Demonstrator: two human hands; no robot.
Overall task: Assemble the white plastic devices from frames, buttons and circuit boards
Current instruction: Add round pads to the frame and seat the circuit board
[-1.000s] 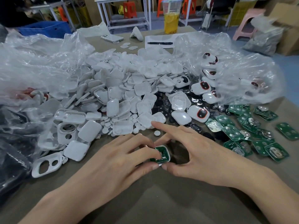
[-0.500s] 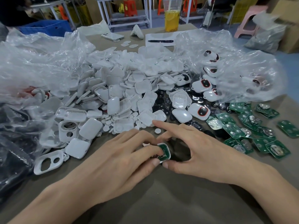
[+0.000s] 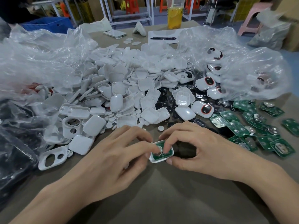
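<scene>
Table [image 3: 161, 199]: brown work surface; parts are banked along its far side, probably so the near strip serves for assembly.
Clear bags [image 3: 40, 62]: opened and slumped at left and right, spilling stock within arm's reach.
White covers [image 3: 129, 88]: 1 large loose heap at centre, small round buttons scattered among them.
Spare boards [image 3: 237, 128]: green, fanned out flat at right, likely so 1 can be picked at a time.
Finished devices [image 3: 204, 109]: white with red-ringed windows, grouped by the right bag, apart from raw parts.
Left hand [image 3: 116, 156]: fingers curled; index tip presses down on the board, thumb braces the frame's left edge.
Right hand [image 3: 199, 147]: a narrow pinch, thumb at the frame's near edge, fingertips [image 3: 165, 147] on top.
Frame [image 3: 157, 161]: on the table between the 2 hands, tilted slightly.
Circuit board [image 3: 169, 151]: lying inside the frame under both index tips; seating looks nearly done, though I cannot tell whether it has clicked home.
</scene>
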